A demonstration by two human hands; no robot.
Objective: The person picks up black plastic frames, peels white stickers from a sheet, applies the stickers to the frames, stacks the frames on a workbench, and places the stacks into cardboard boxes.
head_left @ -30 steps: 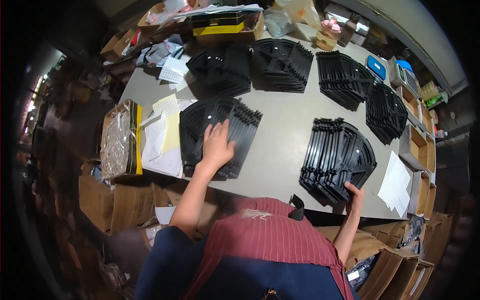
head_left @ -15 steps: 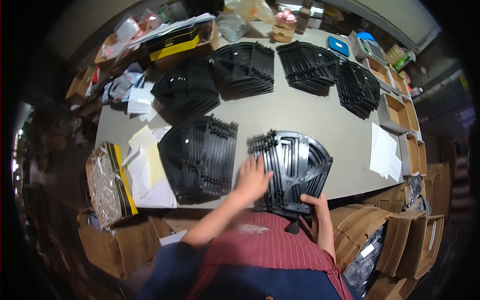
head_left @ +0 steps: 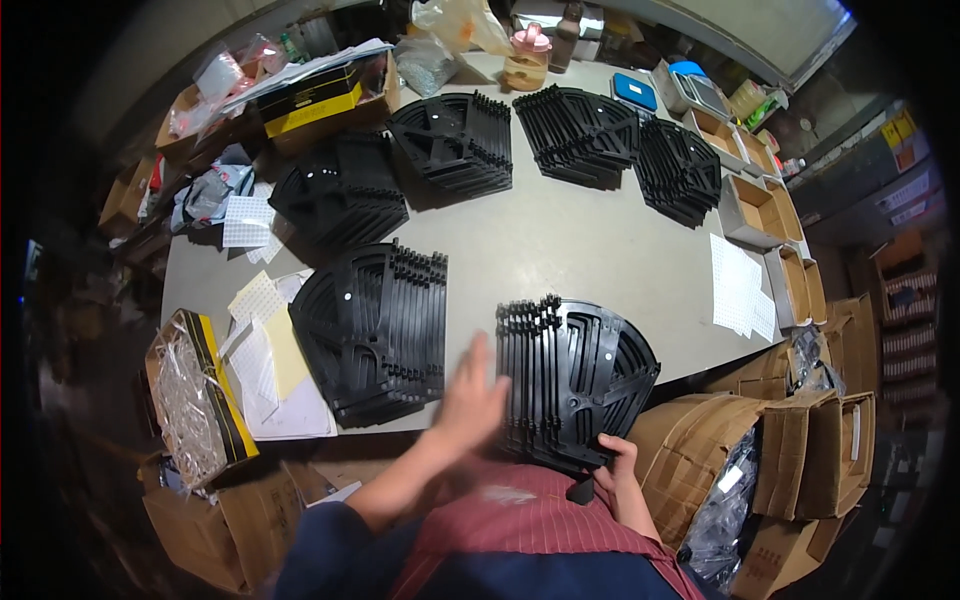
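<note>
A fanned stack of black fan-shaped plastic parts [head_left: 590, 385] lies at the table's front edge, right of centre. A small white dot shows on its top part. My right hand [head_left: 618, 462] grips the near right corner of the stack, its thumb on top and its other fingers mostly hidden beneath. Just left of the stack, my left hand [head_left: 472, 395] is raised with fingers stretched out, slightly blurred, holding nothing. Left of that hand sits another fanned stack of black parts [head_left: 365, 330], also with a white dot on top.
Along the back stand several more black stacks [head_left: 455, 140]. White sticker sheets [head_left: 738, 285] lie at the right, beside small open cardboard boxes [head_left: 755, 210]. Papers [head_left: 290, 370] and a box of clear plastic scraps [head_left: 190, 390] are at the left. Large cartons [head_left: 690, 440] stand below the table's right edge.
My left hand has come off the stack's left side and moved slightly left. The right hand still grips the stack, which sits lower in view. The whole view has shifted.
</note>
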